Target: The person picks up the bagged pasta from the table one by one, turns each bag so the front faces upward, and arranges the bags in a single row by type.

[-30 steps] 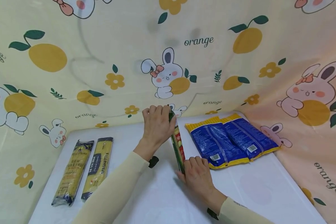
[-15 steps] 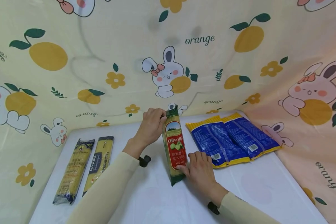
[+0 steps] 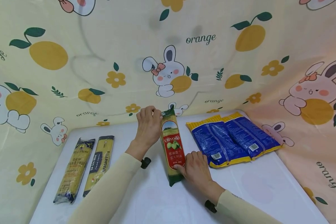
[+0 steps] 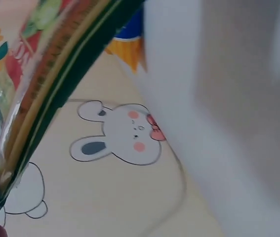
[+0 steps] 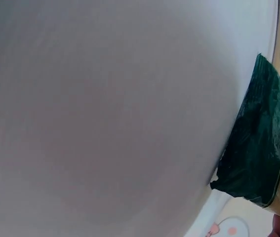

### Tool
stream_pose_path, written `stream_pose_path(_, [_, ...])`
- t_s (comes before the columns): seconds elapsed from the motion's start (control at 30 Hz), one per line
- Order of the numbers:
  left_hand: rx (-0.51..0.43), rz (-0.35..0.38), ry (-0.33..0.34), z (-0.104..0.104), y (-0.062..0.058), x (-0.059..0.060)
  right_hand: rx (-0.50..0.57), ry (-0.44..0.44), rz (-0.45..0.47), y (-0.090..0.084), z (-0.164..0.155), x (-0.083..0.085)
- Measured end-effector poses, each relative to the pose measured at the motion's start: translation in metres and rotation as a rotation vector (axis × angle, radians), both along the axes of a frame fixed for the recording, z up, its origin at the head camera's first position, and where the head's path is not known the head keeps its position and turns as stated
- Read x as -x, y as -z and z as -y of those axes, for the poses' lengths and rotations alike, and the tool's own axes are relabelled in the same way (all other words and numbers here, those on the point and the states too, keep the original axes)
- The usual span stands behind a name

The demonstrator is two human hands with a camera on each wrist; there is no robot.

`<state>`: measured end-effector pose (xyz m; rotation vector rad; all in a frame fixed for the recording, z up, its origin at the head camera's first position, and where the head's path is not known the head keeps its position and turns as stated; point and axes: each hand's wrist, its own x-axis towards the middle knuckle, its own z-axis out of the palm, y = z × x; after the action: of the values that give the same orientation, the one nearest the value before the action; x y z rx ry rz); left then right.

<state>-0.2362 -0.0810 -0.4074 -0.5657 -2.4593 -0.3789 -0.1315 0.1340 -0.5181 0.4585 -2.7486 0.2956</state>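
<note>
A green-ended spaghetti pack (image 3: 172,144) with a red Olivoilà label is held in the middle of the table, its front facing the head camera and its upper end raised. My left hand (image 3: 148,129) pinches the upper left corner. Lower down, my right hand (image 3: 197,171) grips the right edge, thumb on the front and other fingers partly hidden. The left wrist view shows the pack's side (image 4: 56,94) at a slant, with fingertips at the lower left. In the right wrist view, the green bottom end (image 5: 258,138) is close to the white surface.
On the left of the white table (image 3: 145,202) lie two more spaghetti packs, a clear-ended one (image 3: 73,171) and a La Sicilia one (image 3: 99,165). Two blue and yellow bags (image 3: 218,143) overlap at the right. A rabbit-print cloth (image 3: 123,56) hangs behind.
The spaghetti pack has turned from edge-on to showing its front label. My left hand has moved slightly left with its top end; my right hand stays at the lower edge.
</note>
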Motion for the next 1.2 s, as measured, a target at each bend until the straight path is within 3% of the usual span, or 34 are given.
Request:
stream_pose_path(0.17, [0.089,-0.029,-0.029,0.007,0.007,0.006,0.006,0.009,0.042,-0.002,0.011,-0.007])
stream_pose_path(0.4, [0.169,0.024,-0.035,0.021,0.02,0.014,0.002,-0.003,0.113,-0.004,0.031,-0.018])
stream_pose_path(0.83, [0.243,0.093,-0.058,0.053,0.066,0.018,-0.012,-0.068,0.176,0.002,0.057,-0.031])
stream_pose_path(1.2, [0.268,0.112,-0.09,0.06,0.077,0.025,0.01,-0.085,0.199,0.001,0.065,-0.032])
